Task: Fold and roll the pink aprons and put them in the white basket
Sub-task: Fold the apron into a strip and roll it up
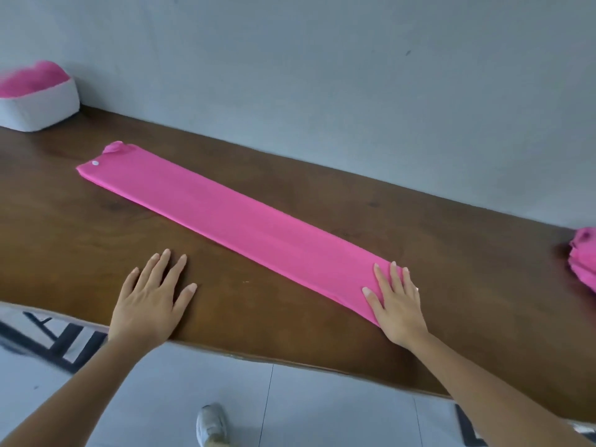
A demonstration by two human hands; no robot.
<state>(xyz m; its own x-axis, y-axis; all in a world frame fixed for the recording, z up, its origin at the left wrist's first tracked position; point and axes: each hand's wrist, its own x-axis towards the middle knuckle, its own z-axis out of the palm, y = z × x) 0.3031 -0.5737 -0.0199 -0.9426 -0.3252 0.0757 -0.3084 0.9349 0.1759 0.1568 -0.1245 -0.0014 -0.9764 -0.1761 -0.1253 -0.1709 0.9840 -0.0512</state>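
Right hand: the right hand (398, 304) is laid flat, fingers straight and slightly spread, pressed on the near end of the folded apron; nothing is gripped.
Left hand: the left hand (153, 301) is rested palm down on bare wood beside the strip, fingers splayed and relaxed, nothing held.
Pink apron: a pink apron (238, 221) is seen folded into a long, narrow, smooth band, stretched diagonally across the table, with a small white snap near its far end and a bunched bit of fabric at that tip.
White basket: a white basket (38, 108) with soft, rounded walls is placed at the far left of the table against the wall, pink cloth heaped inside.
More aprons: a crumpled pink pile (585, 256) is cut off by the right edge.
Surface: a dark brown wooden table (451, 285), grain visible, is set along a plain grey wall (322, 75).
Floor: pale tiles and a grey shoe (211, 425) are shown below the table edge.
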